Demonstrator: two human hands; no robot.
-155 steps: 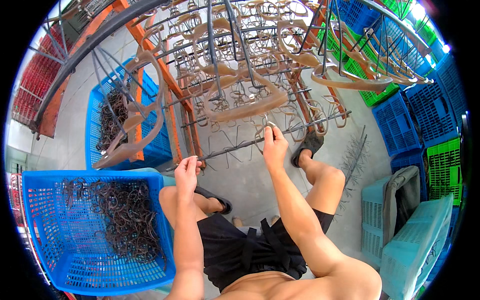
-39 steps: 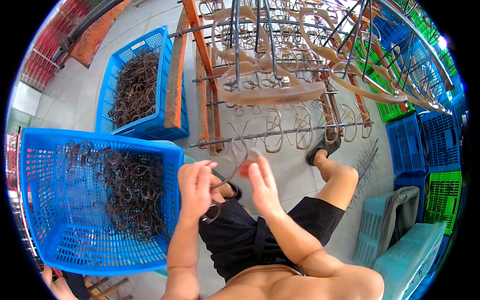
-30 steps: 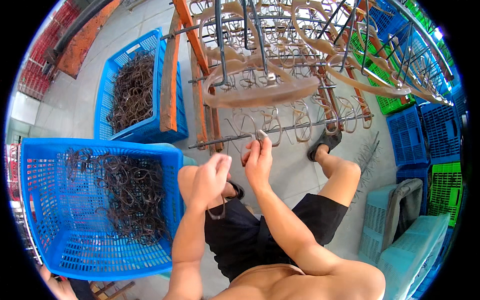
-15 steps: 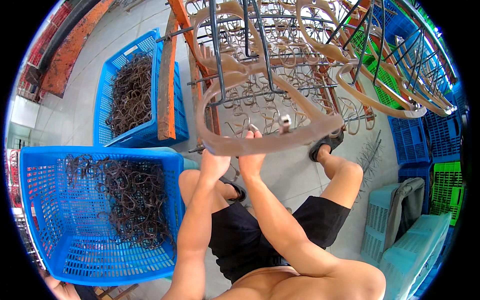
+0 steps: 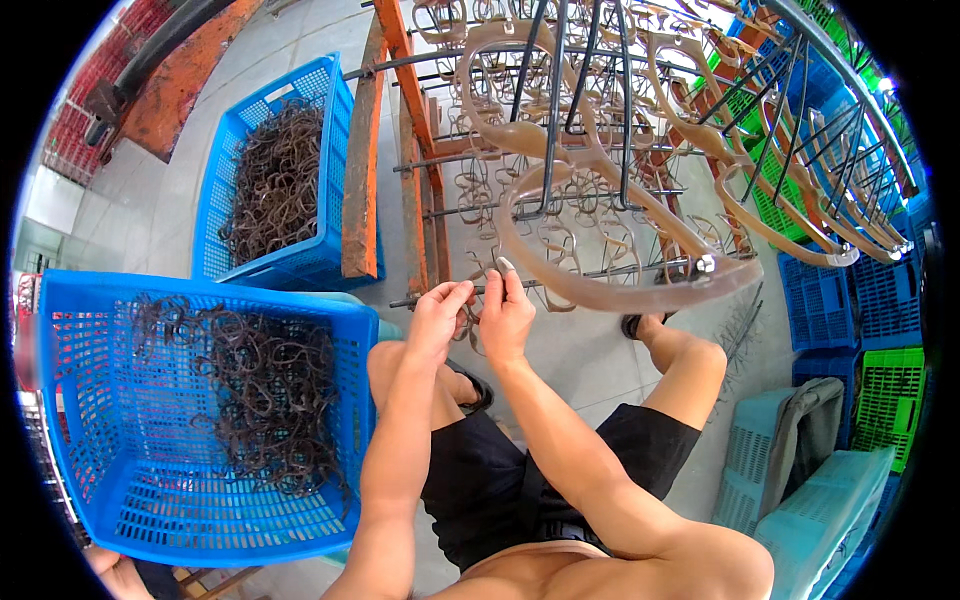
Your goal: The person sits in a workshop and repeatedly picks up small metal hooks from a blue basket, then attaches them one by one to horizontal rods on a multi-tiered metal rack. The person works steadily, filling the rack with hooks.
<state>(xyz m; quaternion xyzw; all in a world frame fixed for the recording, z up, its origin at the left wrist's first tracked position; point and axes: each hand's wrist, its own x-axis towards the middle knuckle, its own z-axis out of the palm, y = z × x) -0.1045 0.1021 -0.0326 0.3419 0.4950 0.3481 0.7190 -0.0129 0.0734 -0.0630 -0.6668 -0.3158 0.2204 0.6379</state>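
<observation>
Close in front of me, a large translucent brownish eyeglass frame (image 5: 600, 285) hangs from black wire hooks (image 5: 553, 110). My left hand (image 5: 436, 322) is pinched at the near end of the rack's lowest rod. Beside it, my right hand (image 5: 507, 325) has thumb and fingers together, with a pale covering on one fingertip. Between the two hands, a small brownish eyeglass frame (image 5: 468, 322) shows in part, its loop hanging below the fingers. Both hands appear to grip it; the exact contact is hidden.
An orange rack post (image 5: 362, 190) stands left of the hanging frames. A blue basket (image 5: 100, 500) with dark tangled pieces is at my left, and another blue basket (image 5: 212, 262) lies beyond it. Green crates (image 5: 887, 400) and teal crates (image 5: 760, 450) are stacked at right.
The view has shifted, so the large hanging frame now appears farther right and no longer covers my fingers. My hands stay close together near the rod.
</observation>
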